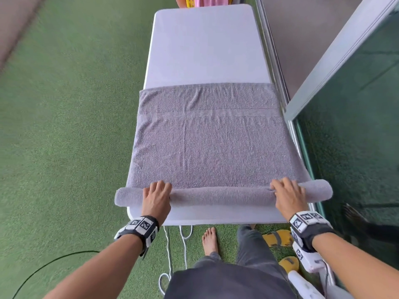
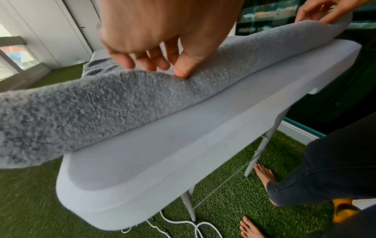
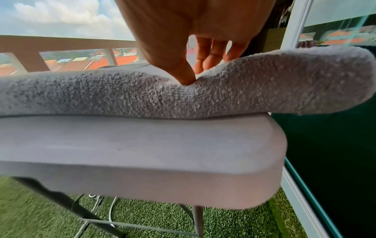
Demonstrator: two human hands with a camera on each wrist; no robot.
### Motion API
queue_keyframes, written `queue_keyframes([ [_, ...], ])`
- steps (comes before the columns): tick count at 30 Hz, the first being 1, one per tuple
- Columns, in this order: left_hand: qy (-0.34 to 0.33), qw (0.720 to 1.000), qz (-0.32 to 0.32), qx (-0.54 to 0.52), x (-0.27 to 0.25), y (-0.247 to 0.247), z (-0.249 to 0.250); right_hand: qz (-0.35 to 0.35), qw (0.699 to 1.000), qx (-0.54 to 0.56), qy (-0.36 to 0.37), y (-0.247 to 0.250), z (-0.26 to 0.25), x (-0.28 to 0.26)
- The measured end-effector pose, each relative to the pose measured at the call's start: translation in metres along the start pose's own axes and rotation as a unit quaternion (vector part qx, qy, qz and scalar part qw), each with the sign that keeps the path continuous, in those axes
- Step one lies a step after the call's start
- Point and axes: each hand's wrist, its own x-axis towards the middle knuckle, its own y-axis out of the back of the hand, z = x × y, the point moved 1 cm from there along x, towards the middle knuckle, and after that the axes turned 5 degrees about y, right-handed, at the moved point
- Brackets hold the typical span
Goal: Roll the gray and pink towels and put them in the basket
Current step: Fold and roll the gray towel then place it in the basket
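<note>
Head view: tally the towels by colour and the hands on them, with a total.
Gray towel: 1, partly rolled on the table
Pink towel: 1, only partly in view beyond the table's far end
Hands on the gray roll: 2, left hand and right hand
Total: 4

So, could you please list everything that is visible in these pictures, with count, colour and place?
gray towel: one, gray, spread over the table, near edge rolled up
table: one, white, folding, on the grass mat
pink towel: one, pink, beyond the table's far end
basket: one, yellow, beside the pink towel
grass mat: one, green, floor
cables: white, under the table; a black one at left
sandals: two, yellow, by the feet
left hand: one, grips the roll's left part
right hand: one, grips the roll's right part
</note>
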Motion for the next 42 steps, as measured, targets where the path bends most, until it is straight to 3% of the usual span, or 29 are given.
queue_keyframes([
  [7,0.022,0.998,0.001,-0.053,-0.028,-0.016,0.008,0.068,0.997,0.011,0.046,-0.015,0.005,-0.027],
  [10,-0.004,1.0,-0.017,-0.025,-0.043,-0.025,-0.002,0.037,0.996,0.042,0.071,-0.023,0.014,-0.045],
  [15,-0.016,1.0,0.005,-0.017,-0.021,-0.019,-0.003,0.049,0.993,0.106,0.029,-0.021,0.013,-0.03],
  [22,-0.042,0.999,-0.004,-0.022,-0.011,-0.004,-0.004,0.076,0.996,-0.013,0.049,-0.006,0.016,-0.029],
  [27,-0.036,0.999,-0.029,-0.017,-0.01,-0.002,-0.006,0.035,0.998,-0.02,0.04,0.001,0.014,-0.025],
  [31,-0.012,0.999,-0.034,-0.019,0.008,-0.001,-0.001,-0.04,0.999,0.036,0.006,0.01,0.013,-0.002],
  [36,-0.006,0.999,0.045,-0.03,0.016,0.002,0.002,0.065,0.997,0.032,0.012,0.009,0.013,0.008],
  [42,-0.006,0.997,0.032,-0.073,-0.003,-0.006,-0.003,0.056,0.998,0.001,0.021,-0.007,0.004,-0.01],
])
